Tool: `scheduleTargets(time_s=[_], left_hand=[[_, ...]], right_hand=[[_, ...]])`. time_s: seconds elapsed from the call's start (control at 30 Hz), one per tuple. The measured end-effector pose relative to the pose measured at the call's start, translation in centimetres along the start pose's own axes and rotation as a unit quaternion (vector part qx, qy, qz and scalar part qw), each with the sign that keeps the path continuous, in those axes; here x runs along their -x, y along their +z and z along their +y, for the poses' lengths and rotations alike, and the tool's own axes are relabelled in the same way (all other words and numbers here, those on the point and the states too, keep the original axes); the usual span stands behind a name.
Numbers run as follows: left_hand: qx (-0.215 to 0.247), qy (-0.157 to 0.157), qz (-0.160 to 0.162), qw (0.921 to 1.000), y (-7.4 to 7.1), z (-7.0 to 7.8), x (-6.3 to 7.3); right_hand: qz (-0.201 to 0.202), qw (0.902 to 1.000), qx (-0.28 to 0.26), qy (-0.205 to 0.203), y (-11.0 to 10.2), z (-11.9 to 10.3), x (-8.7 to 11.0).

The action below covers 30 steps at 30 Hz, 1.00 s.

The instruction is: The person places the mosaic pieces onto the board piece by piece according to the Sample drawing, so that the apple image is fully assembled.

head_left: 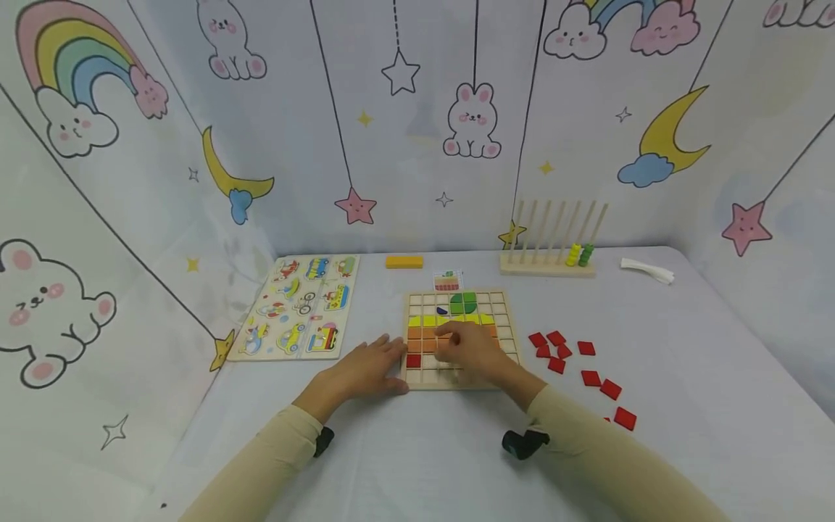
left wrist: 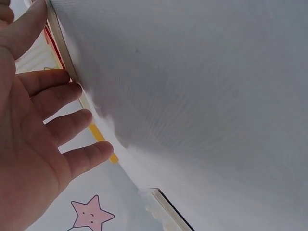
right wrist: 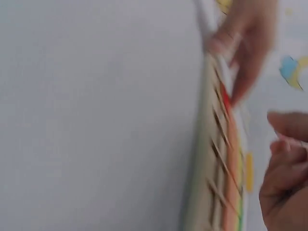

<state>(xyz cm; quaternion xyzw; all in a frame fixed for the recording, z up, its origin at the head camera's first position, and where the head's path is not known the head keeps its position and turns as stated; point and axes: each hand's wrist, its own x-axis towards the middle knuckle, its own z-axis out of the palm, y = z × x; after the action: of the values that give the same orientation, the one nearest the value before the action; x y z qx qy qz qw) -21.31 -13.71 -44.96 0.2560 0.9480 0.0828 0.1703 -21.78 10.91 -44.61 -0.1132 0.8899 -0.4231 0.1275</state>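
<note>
A wooden grid board (head_left: 450, 386) lies in the middle of the table, with rows of yellow and orange pieces, a green shape and a small dark blue piece on it. One red tile (head_left: 414, 360) sits near its lower left corner. My left hand (head_left: 370, 368) rests at the board's left edge, fingers extended, thumb by the near corner. In the left wrist view its fingertips (left wrist: 72, 91) are along the edge. Over the board's middle is my right hand (head_left: 472, 350), fingers curled and index pointing left; I cannot tell whether it holds anything.
Several loose red tiles (head_left: 591, 378) lie right of the board. A picture puzzle board (head_left: 346, 308) stands left. Behind are a small pattern card (head_left: 448, 280), a yellow block (head_left: 404, 262), a peg rack (head_left: 546, 269) with yellow and green beads, and a white object (head_left: 647, 270).
</note>
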Motion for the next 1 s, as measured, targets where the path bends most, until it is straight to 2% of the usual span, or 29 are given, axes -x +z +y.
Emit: scheduleTargets(time_s=[0.1, 0.17, 0.3, 0.37, 0.43, 0.57, 0.8, 1.0], left_hand=[[-0.004, 0.0, 0.0, 1.0, -0.1, 0.1, -0.1], [-0.007, -0.001, 0.001, 1.0, -0.1, 0.1, -0.1], [0.001, -0.006, -0.004, 1.0, -0.2, 0.4, 0.1], [0.008, -0.007, -0.007, 0.9999, -0.3, 0.6, 0.2], [0.011, -0.007, -0.008, 0.9999, -0.4, 0.7, 0.3], [0.006, -0.01, -0.007, 0.9999, -0.3, 0.7, 0.3], [0.002, -0.004, -0.002, 1.0, 0.0, 0.4, 0.2], [0.003, -0.003, -0.001, 1.0, -0.1, 0.5, 0.3]], right_hand=[[-0.002, 0.9997, -0.013, -0.019, -4.4, 2.0, 1.2], [0.009, 0.9997, -0.013, -0.017, -7.5, 3.9, 2.1], [0.045, 0.998, 0.032, 0.031, -13.2, 8.0, 4.1], [0.037, 0.9954, 0.068, 0.055, -15.3, 10.0, 5.2], [0.01, 0.993, 0.096, 0.068, -16.9, 11.9, 6.3], [-0.024, 0.9893, 0.123, 0.075, -18.2, 14.4, 7.7], [0.021, 0.9873, 0.146, 0.06, -17.6, 16.3, 8.5], [0.023, 0.9872, 0.151, 0.044, -17.5, 16.5, 8.5]])
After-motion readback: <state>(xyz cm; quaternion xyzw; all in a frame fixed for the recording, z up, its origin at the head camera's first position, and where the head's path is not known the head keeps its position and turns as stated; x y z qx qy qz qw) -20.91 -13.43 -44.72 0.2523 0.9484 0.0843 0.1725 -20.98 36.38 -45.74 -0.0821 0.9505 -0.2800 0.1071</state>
